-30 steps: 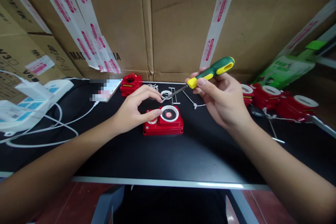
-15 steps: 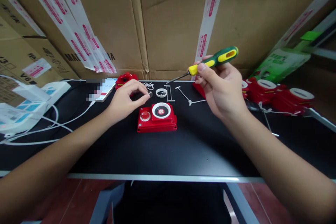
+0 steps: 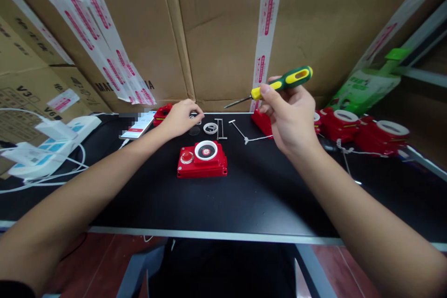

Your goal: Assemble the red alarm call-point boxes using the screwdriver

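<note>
My right hand is wrapped round the handle of a green-and-yellow screwdriver, raised above the table with its shaft pointing left. My left hand is at the back of the table, thumb and forefinger apart, above a bit of white cord that it partly hides. Just under it lies a clear round disc. A red alarm unit with a red button and a white-rimmed round face rests in front, touched by neither hand. Beside the disc is a white ring with small pieces inside.
Metal T-shaped rods lie behind the unit, one tied to cord. More red units stand at right, near a green-capped bottle. A phone and power strip with white cables occupy the left. Cardboard boxes wall the back.
My left hand has let go of the clear disc, now on the table, and moved slightly back over the white cord. My right hand still holds the screwdriver. The view has shifted slightly.
</note>
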Demonstrator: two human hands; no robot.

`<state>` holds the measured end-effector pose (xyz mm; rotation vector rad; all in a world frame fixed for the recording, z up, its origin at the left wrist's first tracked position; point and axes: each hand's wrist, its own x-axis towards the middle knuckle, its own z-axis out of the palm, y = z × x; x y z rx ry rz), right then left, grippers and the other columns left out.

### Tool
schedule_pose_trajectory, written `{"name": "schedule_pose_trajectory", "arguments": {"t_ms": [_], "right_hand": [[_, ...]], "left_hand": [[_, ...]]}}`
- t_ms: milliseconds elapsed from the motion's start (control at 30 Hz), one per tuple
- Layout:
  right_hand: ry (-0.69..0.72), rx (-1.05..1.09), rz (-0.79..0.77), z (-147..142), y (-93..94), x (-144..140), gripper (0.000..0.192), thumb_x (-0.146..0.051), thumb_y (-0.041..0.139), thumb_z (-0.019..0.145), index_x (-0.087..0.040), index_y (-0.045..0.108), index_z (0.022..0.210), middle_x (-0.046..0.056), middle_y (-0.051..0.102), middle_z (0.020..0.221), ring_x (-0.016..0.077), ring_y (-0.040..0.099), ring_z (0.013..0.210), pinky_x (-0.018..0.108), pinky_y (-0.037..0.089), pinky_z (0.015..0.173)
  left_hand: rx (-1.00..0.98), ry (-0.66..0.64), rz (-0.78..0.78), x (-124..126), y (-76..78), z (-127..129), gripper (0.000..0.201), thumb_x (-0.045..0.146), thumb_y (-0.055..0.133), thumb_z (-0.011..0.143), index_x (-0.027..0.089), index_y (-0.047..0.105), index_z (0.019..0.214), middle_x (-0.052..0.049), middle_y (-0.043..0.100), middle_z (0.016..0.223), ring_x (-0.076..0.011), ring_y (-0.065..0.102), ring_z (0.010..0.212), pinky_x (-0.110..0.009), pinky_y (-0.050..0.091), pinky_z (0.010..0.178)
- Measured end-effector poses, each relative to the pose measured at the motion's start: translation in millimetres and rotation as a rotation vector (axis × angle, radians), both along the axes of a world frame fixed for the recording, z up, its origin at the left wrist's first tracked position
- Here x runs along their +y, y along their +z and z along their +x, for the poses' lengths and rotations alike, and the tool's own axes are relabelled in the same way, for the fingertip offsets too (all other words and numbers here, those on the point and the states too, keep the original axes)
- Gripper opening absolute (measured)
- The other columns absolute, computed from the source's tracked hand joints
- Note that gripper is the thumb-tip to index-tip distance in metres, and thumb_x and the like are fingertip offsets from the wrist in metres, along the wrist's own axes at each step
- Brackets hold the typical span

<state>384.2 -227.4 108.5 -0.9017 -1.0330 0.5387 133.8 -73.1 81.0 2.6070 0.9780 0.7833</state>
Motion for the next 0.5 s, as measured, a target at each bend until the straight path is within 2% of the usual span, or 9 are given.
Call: {"name": "schedule_pose_trajectory", "arguments": {"t_ms": [133,233,300,367,433,500], "right_hand": [[-0.008,-0.01,0.046,-2.6,9.0,-8.0,0.036,-0.047,0.088,0.084,-0.029,0.064,0.104,0.005,0.066,0.108,0.0221,0.068,0.096,0.034,0.052,0.064],[0.015,-0.116,-0.003,-4.0,12.6,-14.5,0.032,-0.054,0.08,0.091,-0.029,0.062,0.098,0.003,0.064,0.098,0.0187,0.062,0.08,0.033,0.045,0.058],[0.13,-0.278,-0.11,-4.1,12.9,-18.4,0.031,-0.052,0.08,0.092,-0.027,0.062,0.092,0.001,0.059,0.085,0.0155,0.054,0.069,0.032,0.04,0.056],[0.269,-0.483,-0.259,-4.4,12.9,-22.1,0.032,-0.048,0.079,0.094,-0.024,0.06,0.084,-0.002,0.054,0.074,0.0132,0.047,0.063,0.031,0.036,0.056],[0.396,-0.667,-0.409,-5.8,13.9,-25.6,0.035,-0.045,0.074,0.097,-0.022,0.057,0.077,-0.003,0.053,0.068,0.0123,0.045,0.06,0.031,0.034,0.057],[0.517,-0.795,-0.523,-8.0,16.0,-28.4,0.037,-0.044,0.067,0.101,-0.021,0.062,0.072,-0.003,0.054,0.066,0.0121,0.045,0.058,0.031,0.034,0.058]], "left_hand": [[0.01,-0.071,-0.133,-25.0,3.2,-38.2,0.03,0.046,0.063,0.102,0.021,0.079,0.106,-0.007,0.077,0.103,-0.0218,0.071,0.092,-0.038,0.058,0.088],[-0.03,-0.171,-0.433,-44.4,-2.3,-63.8,0.034,0.051,0.066,0.104,0.02,0.075,0.117,-0.007,0.079,0.103,-0.0203,0.076,0.092,-0.034,0.063,0.084],[-0.061,-0.171,-0.497,-50.3,-8.3,-74.8,0.036,0.053,0.069,0.103,0.02,0.074,0.118,-0.006,0.08,0.099,-0.0202,0.077,0.089,-0.034,0.064,0.083],[-0.054,-0.159,-0.499,-50.8,-13.6,-80.3,0.035,0.052,0.07,0.102,0.02,0.075,0.116,-0.005,0.079,0.094,-0.02,0.076,0.087,-0.033,0.064,0.082],[-0.041,-0.149,-0.498,-49.2,-17.2,-80.9,0.034,0.051,0.07,0.101,0.019,0.076,0.111,-0.006,0.079,0.092,-0.0203,0.076,0.086,-0.034,0.065,0.082],[-0.024,-0.147,-0.494,-47.9,-19.3,-78.6,0.033,0.05,0.069,0.1,0.019,0.077,0.106,-0.007,0.08,0.095,-0.0216,0.077,0.089,-0.035,0.065,0.083]]}}
